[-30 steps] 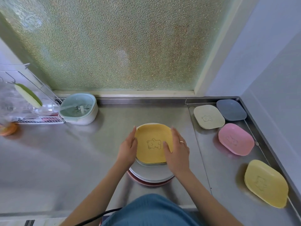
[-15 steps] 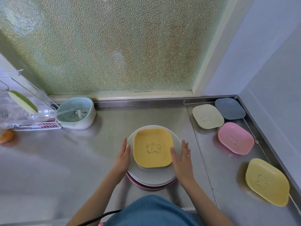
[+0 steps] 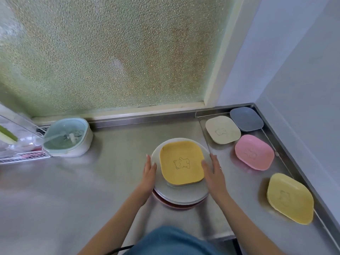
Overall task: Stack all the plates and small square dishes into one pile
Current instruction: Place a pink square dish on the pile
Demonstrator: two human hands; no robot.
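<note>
An orange-yellow square dish (image 3: pixel 181 162) with a bear drawing lies on top of a pile of round pale plates (image 3: pixel 184 196), and a reddish plate (image 3: pixel 174 205) peeks out at the bottom. My left hand (image 3: pixel 150 173) lies flat against the pile's left rim. My right hand (image 3: pixel 214 173) rests on the right rim, beside the dish. Neither hand grips anything. Separate on the steel counter at the right lie a beige dish (image 3: pixel 222 129), a grey-blue dish (image 3: pixel 246 121), a pink dish (image 3: pixel 253 152) and a yellow dish (image 3: pixel 289 198).
A mint strainer basket in a white bowl (image 3: pixel 68 137) stands at the back left, next to a wire rack (image 3: pixel 22 156). A frosted window runs along the back. A wall and the counter's raised edge (image 3: pixel 294 162) close the right side.
The orange-yellow dish went from my two hands onto the pile. Both hands let go and slid outward to the sides of the round plates.
</note>
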